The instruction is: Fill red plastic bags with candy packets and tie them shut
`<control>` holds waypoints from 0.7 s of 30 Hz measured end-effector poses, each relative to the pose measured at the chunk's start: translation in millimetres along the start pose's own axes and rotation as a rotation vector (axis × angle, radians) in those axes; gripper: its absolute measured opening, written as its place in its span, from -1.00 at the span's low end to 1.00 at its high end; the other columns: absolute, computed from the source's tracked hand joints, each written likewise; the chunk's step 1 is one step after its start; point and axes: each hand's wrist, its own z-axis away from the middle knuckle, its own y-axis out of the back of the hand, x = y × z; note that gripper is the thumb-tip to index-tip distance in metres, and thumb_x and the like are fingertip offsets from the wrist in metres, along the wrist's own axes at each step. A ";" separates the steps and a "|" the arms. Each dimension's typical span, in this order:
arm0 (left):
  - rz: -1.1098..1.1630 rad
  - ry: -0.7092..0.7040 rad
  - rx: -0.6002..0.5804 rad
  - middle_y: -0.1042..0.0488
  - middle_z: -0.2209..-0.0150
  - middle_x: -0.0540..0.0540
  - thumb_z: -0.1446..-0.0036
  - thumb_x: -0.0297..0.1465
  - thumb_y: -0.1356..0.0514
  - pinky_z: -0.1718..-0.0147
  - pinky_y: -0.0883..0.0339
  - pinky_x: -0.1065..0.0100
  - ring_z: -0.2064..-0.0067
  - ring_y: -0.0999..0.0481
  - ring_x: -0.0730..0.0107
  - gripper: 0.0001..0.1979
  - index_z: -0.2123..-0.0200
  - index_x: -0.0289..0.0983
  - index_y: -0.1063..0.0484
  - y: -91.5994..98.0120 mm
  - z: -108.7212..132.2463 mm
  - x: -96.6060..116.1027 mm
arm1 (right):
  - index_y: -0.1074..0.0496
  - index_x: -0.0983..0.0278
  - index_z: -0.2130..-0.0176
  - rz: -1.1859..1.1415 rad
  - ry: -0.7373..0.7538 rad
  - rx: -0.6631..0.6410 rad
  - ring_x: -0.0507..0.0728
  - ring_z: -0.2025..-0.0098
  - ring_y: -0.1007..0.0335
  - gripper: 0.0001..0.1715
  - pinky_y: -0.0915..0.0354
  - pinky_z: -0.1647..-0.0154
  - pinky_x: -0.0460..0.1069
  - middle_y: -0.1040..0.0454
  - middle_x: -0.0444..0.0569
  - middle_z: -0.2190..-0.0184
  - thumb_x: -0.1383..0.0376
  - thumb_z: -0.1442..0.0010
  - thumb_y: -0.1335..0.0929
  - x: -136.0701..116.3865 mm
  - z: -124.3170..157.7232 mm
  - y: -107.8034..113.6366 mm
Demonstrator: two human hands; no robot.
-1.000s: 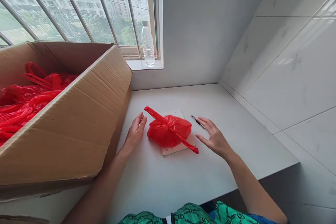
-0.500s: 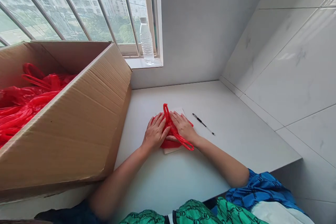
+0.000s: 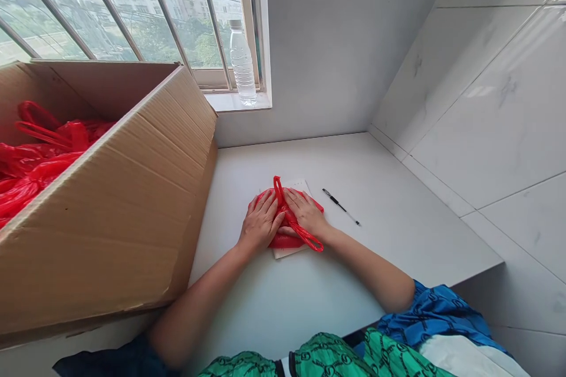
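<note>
A red plastic bag (image 3: 288,240) lies squashed on a white paper sheet (image 3: 287,251) on the white counter (image 3: 309,300). My left hand (image 3: 262,222) lies flat on the bag's left half, fingers stretched out. My right hand (image 3: 304,212) presses flat on its right half, fingers also extended. The bag's two handle loops (image 3: 278,190) stick out between and beside my hands.
A large open cardboard box (image 3: 119,212) holding several red bags (image 3: 39,159) stands at the left. A black pen (image 3: 340,207) lies right of the paper. A clear water bottle (image 3: 243,63) stands on the window sill. Tiled wall bounds the right side.
A second ago my hands hovered apart on either side of the puffed bag. They have come together onto it and pressed it flat.
</note>
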 end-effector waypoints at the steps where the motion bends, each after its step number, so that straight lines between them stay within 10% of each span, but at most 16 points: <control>1: 0.001 -0.003 -0.004 -0.18 -0.35 -0.15 -0.42 -0.23 0.14 -0.38 0.09 -0.01 -0.40 -0.07 0.16 -0.50 -0.29 -0.29 -0.24 -0.3 -0.2 -0.1 | 0.08 0.45 -0.41 -0.001 0.001 -0.002 0.28 -0.45 0.15 0.07 0.13 -0.45 0.26 0.01 0.16 -0.41 -0.19 -0.26 -0.22 0.0 0.2 -0.4; 21: 0.131 0.014 0.036 -0.40 -0.21 -0.22 -0.39 -0.22 0.08 -0.25 -0.21 0.03 -0.27 -0.32 0.10 -0.54 -0.16 -0.32 -0.38 -5.5 -3.1 -2.1 | -0.02 0.44 -0.38 -0.040 -0.019 -0.005 0.28 -0.44 0.10 0.02 0.08 -0.44 0.25 -0.06 0.15 -0.39 -0.17 -0.26 -0.25 0.1 -2.0 -3.2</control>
